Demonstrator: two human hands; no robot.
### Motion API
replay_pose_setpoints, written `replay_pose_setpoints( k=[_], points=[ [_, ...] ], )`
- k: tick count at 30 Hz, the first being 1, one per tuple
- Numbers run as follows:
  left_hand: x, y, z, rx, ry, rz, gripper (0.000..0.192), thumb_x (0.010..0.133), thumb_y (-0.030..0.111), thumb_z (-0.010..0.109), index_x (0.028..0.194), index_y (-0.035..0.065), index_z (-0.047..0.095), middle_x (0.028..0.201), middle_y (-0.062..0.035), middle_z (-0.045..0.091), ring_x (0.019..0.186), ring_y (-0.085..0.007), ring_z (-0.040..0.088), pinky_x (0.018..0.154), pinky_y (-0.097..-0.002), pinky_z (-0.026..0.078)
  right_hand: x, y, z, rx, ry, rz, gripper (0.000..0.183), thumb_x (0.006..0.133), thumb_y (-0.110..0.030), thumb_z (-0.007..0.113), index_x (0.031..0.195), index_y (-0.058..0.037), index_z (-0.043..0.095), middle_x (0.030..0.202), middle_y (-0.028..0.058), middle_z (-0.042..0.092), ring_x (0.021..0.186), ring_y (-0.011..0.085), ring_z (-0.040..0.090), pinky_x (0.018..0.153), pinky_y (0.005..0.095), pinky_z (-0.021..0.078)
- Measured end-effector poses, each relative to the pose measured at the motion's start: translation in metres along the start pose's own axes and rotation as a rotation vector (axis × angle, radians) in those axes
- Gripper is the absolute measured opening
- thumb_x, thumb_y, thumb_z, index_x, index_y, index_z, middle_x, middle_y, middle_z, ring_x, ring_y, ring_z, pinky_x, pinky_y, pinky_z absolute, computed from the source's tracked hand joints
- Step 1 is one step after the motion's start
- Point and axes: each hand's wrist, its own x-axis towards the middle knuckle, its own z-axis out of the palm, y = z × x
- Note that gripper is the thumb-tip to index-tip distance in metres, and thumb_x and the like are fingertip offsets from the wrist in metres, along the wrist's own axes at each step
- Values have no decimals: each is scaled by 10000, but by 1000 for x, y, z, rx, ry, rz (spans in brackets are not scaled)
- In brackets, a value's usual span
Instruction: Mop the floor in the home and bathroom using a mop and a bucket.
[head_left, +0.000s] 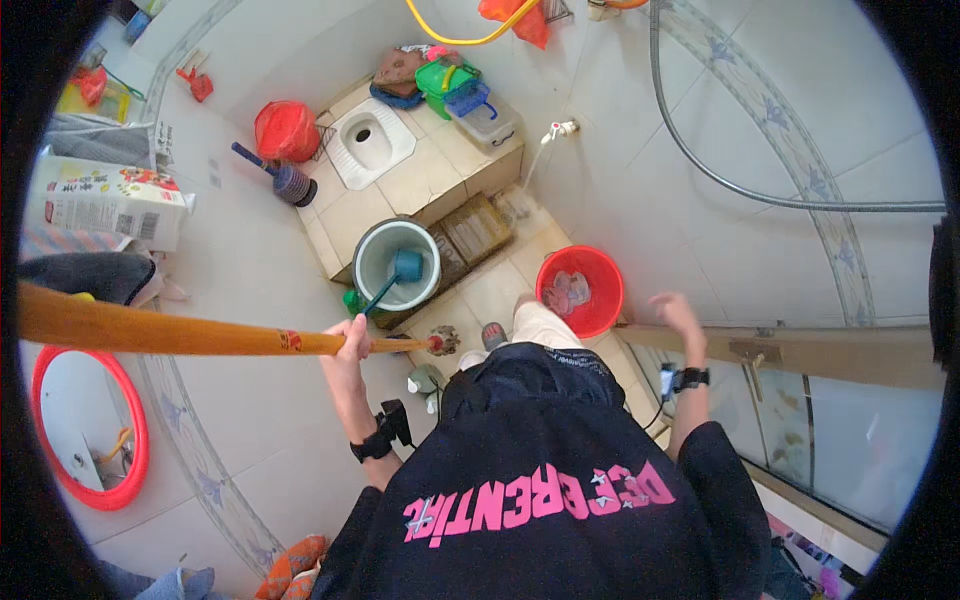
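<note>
My left hand (348, 360) is closed around the long wooden handle (195, 330) of a mop. Down on the tiled floor is its small mop head (444, 341), grey strands below a red collar. Past that hand stands a pale round bucket (361, 259), with a teal dipper (407, 266) resting inside, its handle over the rim near my fingers. My right hand (681, 321) is raised at the right, holding nothing, its fingers slightly blurred. Nearest to it is a red bucket (611, 274) with crumpled pale, thin material (568, 292) in the bottom.
Water runs from a wall tap (559, 131) to the floor. A squat toilet (373, 142) is set in a raised tiled step (420, 176), beside a toilet brush (289, 184), a red bag-lined bin (286, 131) and plastic tubs (484, 120). A sliding glass door (847, 427) borders the right.
</note>
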Motion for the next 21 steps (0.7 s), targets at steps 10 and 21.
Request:
replay_pose_setpoints(
  k=[10,21],
  points=[
    [12,31,51,-31,14,70,444,848,144,586,493,118,321,462,24,321,422,-82,294,432,-246,261,-20,78,122,30,-329,166,295,634,-28,501,859,-51,690,670,94,628,572,164,579,531,300,463],
    [-13,62,88,-45,-69,217,443,851,115,527,478,109,288,432,19,253,377,-100,229,422,-269,225,-82,182,115,268,-138,469,272,753,-114,474,894,-92,705,679,86,646,558,164,595,496,289,463]
  ],
)
